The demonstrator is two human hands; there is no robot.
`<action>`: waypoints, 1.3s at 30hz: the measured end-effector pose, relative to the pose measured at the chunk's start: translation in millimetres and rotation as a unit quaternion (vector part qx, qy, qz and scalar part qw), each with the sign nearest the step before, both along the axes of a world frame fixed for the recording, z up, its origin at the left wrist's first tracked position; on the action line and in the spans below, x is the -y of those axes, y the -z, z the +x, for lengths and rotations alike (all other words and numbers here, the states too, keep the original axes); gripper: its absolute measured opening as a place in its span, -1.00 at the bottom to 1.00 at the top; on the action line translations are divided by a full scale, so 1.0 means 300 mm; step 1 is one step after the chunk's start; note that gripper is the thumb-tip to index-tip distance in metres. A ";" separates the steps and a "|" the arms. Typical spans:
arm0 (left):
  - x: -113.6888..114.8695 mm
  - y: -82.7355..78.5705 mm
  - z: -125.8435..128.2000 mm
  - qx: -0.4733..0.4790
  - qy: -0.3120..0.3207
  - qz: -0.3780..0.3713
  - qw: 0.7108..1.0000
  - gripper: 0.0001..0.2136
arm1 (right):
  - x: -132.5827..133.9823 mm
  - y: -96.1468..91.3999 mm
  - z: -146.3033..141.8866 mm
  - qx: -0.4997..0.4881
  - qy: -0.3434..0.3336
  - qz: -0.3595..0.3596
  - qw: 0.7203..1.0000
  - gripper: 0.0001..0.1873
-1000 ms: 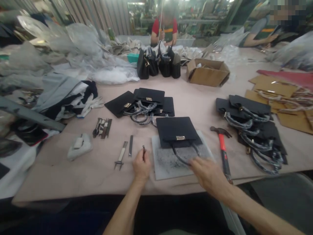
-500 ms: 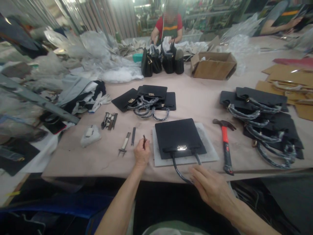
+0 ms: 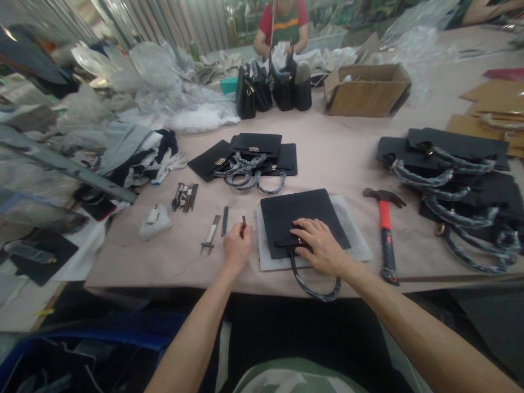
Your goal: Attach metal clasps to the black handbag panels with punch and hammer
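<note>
Busy workshop, long pinkish bench (image 3: 335, 158) crowded with bag parts, co-worker (image 3: 283, 27) at far end.

Change we spot: right hand (image 3: 321, 245) was off bench edge by the handle half a sec ago. Now it's flat on black bag panel (image 3: 298, 210), fingers spread over clasp strip. Reads to us like panel's pinned steady.

Left hand (image 3: 236, 248) same spot, fingers pinching small metal punch (image 3: 244, 222) upright.

Panel: matte black, on white pad (image 3: 356, 245), handle loop (image 3: 315, 292) hanging over near edge. Hammer (image 3: 385, 229) just right of pad.
</note>
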State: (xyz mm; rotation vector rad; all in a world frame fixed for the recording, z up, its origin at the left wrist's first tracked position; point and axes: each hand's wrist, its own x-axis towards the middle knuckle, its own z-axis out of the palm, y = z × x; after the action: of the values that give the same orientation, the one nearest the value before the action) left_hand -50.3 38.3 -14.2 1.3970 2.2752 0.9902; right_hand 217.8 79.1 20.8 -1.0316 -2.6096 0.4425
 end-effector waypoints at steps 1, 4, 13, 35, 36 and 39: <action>-0.011 -0.019 -0.003 -0.009 -0.002 -0.030 0.999 -0.82 | 0.001 -0.001 0.002 0.003 0.000 0.002 1.000 -0.58; -0.039 -0.079 -0.015 -0.046 0.003 -0.118 0.992 -0.78 | -0.004 0.004 0.005 0.006 -0.003 0.011 1.000 -0.57; -0.028 -0.173 -0.265 -0.195 -0.028 -0.227 0.954 -0.80 | -0.037 0.067 0.008 -0.033 -0.005 0.063 0.997 -0.60; -0.034 -0.174 -0.409 -0.084 0.067 -0.343 0.933 -0.72 | -0.008 0.007 0.001 -0.005 0.007 -0.006 1.000 -0.56; -0.018 -0.180 -0.404 -0.007 0.057 -0.313 0.948 -0.72 | -0.007 0.006 0.001 -0.007 0.006 -0.008 1.000 -0.56; 0.030 -0.182 -0.355 0.264 0.014 -0.171 0.949 -0.64 | -0.006 0.002 0.000 -0.005 0.006 -0.015 1.000 -0.55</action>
State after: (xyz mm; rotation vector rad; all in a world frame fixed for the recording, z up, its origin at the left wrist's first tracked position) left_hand -156.8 29.4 40.3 0.8861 1.8997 0.7906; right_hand 217.9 80.8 20.3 -1.0514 -2.5952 0.4853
